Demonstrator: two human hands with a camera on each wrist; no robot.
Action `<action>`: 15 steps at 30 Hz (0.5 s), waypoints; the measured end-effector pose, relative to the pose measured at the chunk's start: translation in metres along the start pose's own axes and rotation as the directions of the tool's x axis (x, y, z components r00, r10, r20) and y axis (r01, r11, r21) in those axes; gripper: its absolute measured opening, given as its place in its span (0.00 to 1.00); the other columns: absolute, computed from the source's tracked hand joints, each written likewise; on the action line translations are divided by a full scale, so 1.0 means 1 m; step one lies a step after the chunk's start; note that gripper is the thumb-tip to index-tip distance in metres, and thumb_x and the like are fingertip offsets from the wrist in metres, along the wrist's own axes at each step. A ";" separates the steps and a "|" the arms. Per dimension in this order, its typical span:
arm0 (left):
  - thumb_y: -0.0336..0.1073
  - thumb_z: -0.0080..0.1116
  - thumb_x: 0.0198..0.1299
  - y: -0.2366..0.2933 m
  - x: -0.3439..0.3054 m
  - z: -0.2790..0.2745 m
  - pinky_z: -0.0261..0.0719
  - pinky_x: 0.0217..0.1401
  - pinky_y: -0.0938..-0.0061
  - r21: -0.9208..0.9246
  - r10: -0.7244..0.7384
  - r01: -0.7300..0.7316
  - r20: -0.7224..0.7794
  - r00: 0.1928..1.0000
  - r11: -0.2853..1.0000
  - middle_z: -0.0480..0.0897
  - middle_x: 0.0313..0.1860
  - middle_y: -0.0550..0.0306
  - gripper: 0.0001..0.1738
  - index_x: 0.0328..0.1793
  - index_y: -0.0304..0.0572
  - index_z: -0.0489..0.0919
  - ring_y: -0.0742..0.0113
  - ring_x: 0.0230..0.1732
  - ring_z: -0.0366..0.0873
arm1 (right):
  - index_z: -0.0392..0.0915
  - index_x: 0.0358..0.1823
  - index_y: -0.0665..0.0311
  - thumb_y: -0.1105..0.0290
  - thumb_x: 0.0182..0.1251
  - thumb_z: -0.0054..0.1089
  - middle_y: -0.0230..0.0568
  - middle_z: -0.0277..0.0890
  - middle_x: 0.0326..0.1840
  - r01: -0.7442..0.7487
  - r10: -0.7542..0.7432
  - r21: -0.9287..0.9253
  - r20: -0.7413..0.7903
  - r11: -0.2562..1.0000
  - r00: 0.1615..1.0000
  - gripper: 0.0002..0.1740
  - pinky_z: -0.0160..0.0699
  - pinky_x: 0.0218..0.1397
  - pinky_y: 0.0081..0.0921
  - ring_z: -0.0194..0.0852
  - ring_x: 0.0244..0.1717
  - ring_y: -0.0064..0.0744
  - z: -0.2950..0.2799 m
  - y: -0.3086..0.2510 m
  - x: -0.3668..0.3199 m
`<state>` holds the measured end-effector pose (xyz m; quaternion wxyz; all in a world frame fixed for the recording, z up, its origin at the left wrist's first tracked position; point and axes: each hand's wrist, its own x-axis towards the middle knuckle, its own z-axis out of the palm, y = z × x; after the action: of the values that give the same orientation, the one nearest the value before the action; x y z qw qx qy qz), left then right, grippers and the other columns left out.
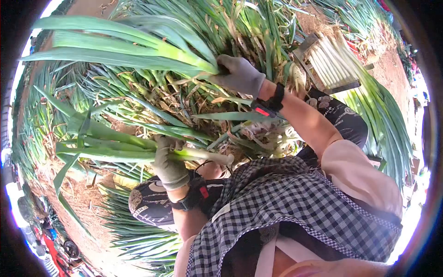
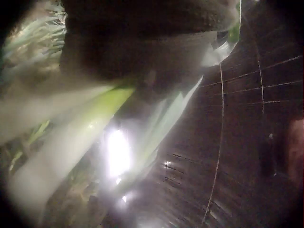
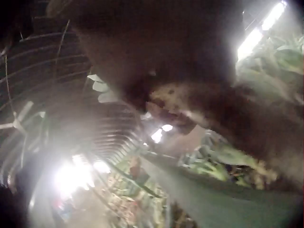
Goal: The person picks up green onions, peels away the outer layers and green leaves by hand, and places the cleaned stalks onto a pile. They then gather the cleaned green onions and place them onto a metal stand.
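Note:
In the head view the gloved left hand (image 1: pixel 170 161) grips green onion stalks (image 1: pixel 115 150) near their pale end, leaves pointing left. The gloved right hand (image 1: pixel 240 76) pinches the base of another onion with broad leaves (image 1: pixel 138 46), higher up; its lower end is hidden by the hand. The left wrist view shows the dark glove (image 2: pixel 142 42) above two pale stalks (image 2: pixel 52 156). In the right wrist view the glove (image 3: pixel 161 42) is dark and blurred, with a broad green leaf (image 3: pixel 213 194) below it.
A large heap of onions (image 1: pixel 161 92) with dry leaves lies before the person. At the upper right a metal-edged holder (image 1: pixel 341 87) carries a row of white stalks (image 1: pixel 330 62). More onions (image 1: pixel 143 231) lie at the lower left on brown soil (image 1: pixel 83 198).

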<state>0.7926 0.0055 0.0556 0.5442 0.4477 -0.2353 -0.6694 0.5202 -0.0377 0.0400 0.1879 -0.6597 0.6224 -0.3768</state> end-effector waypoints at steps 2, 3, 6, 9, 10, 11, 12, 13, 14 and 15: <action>0.35 0.53 0.69 -0.003 -0.006 0.002 0.74 0.37 0.71 0.016 0.121 -0.121 0.002 0.993 0.993 0.70 0.22 0.62 0.08 0.37 0.41 0.72 0.71 0.24 0.67 | 0.76 0.43 0.68 0.59 0.57 0.70 0.40 0.76 0.24 0.012 -0.018 0.091 0.069 0.996 0.997 0.21 0.72 0.29 0.29 0.76 0.25 0.30 -0.007 -0.042 0.013; 0.34 0.54 0.68 -0.002 -0.009 0.002 0.74 0.37 0.70 0.031 0.179 -0.180 0.018 0.984 0.983 0.70 0.22 0.61 0.07 0.39 0.40 0.72 0.71 0.24 0.67 | 0.74 0.42 0.68 0.58 0.57 0.69 0.44 0.76 0.25 0.004 -0.029 0.177 0.140 0.984 0.990 0.21 0.73 0.29 0.32 0.77 0.25 0.39 -0.010 -0.062 0.015; 0.31 0.55 0.65 -0.004 -0.013 -0.003 0.75 0.37 0.73 0.071 0.312 -0.316 0.065 0.948 0.946 0.76 0.29 0.58 0.12 0.52 0.36 0.73 0.71 0.28 0.71 | 0.71 0.40 0.68 0.56 0.58 0.67 0.50 0.77 0.28 0.200 -0.190 -0.132 0.081 0.971 0.978 0.23 0.73 0.30 0.38 0.77 0.28 0.52 -0.002 -0.098 0.011; 0.32 0.56 0.64 -0.005 -0.017 -0.009 0.76 0.41 0.75 0.041 0.271 -0.271 0.002 0.963 0.962 0.78 0.36 0.60 0.19 0.60 0.36 0.72 0.70 0.32 0.74 | 0.70 0.41 0.65 0.54 0.57 0.66 0.50 0.75 0.30 0.322 -0.309 -0.229 0.094 0.919 0.947 0.23 0.74 0.32 0.41 0.77 0.32 0.55 0.026 -0.117 -0.019; 0.32 0.57 0.64 -0.008 -0.015 -0.019 0.76 0.42 0.76 0.052 0.269 -0.269 -0.010 0.963 0.962 0.78 0.37 0.61 0.20 0.61 0.36 0.72 0.71 0.34 0.75 | 0.70 0.41 0.64 0.54 0.57 0.66 0.50 0.75 0.31 0.349 -0.317 -0.300 0.152 0.888 0.936 0.23 0.74 0.32 0.42 0.77 0.32 0.54 0.037 -0.123 -0.031; 0.31 0.57 0.63 -0.013 -0.004 -0.038 0.76 0.44 0.75 0.145 0.173 -0.164 -0.051 0.984 0.976 0.79 0.39 0.61 0.19 0.60 0.37 0.73 0.72 0.38 0.75 | 0.70 0.42 0.65 0.55 0.57 0.66 0.50 0.75 0.33 0.328 -0.266 -0.304 0.229 0.895 0.937 0.23 0.75 0.33 0.41 0.77 0.33 0.55 0.047 -0.139 -0.043; 0.31 0.58 0.63 -0.014 -0.001 -0.050 0.77 0.46 0.75 0.105 0.156 -0.149 -0.063 0.986 0.983 0.79 0.41 0.60 0.19 0.60 0.37 0.73 0.72 0.41 0.76 | 0.70 0.42 0.65 0.56 0.58 0.66 0.51 0.75 0.35 0.307 -0.212 -0.312 0.304 0.899 0.929 0.22 0.75 0.33 0.41 0.77 0.34 0.55 0.055 -0.151 -0.055; 0.30 0.59 0.62 -0.015 0.003 -0.061 0.77 0.48 0.74 0.064 0.139 -0.134 -0.076 0.987 0.989 0.79 0.42 0.60 0.19 0.59 0.36 0.73 0.72 0.44 0.76 | 0.71 0.43 0.65 0.56 0.59 0.65 0.50 0.75 0.37 0.290 -0.188 -0.297 0.329 0.910 0.926 0.21 0.75 0.35 0.40 0.77 0.35 0.53 0.064 -0.155 -0.065; 0.29 0.59 0.61 -0.009 0.004 -0.065 0.77 0.50 0.73 -0.025 0.192 -0.194 -0.044 0.980 0.981 0.79 0.44 0.59 0.19 0.58 0.36 0.74 0.71 0.46 0.76 | 0.72 0.44 0.66 0.57 0.59 0.64 0.49 0.75 0.39 0.273 -0.164 -0.283 0.355 0.919 0.920 0.21 0.76 0.36 0.38 0.78 0.37 0.50 0.072 -0.156 -0.069; 0.28 0.60 0.60 -0.003 0.005 -0.069 0.77 0.51 0.73 -0.117 0.245 -0.245 -0.012 0.969 0.962 0.79 0.45 0.59 0.19 0.57 0.35 0.74 0.70 0.47 0.77 | 0.72 0.44 0.66 0.57 0.59 0.64 0.49 0.75 0.39 0.301 -0.197 -0.261 0.360 0.917 0.912 0.21 0.76 0.36 0.38 0.78 0.37 0.50 0.071 -0.159 -0.066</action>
<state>0.8500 0.0138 0.0175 0.6480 0.3813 -0.2496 -0.6103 0.6837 0.0349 0.0909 0.1320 -0.8087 0.5439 -0.1809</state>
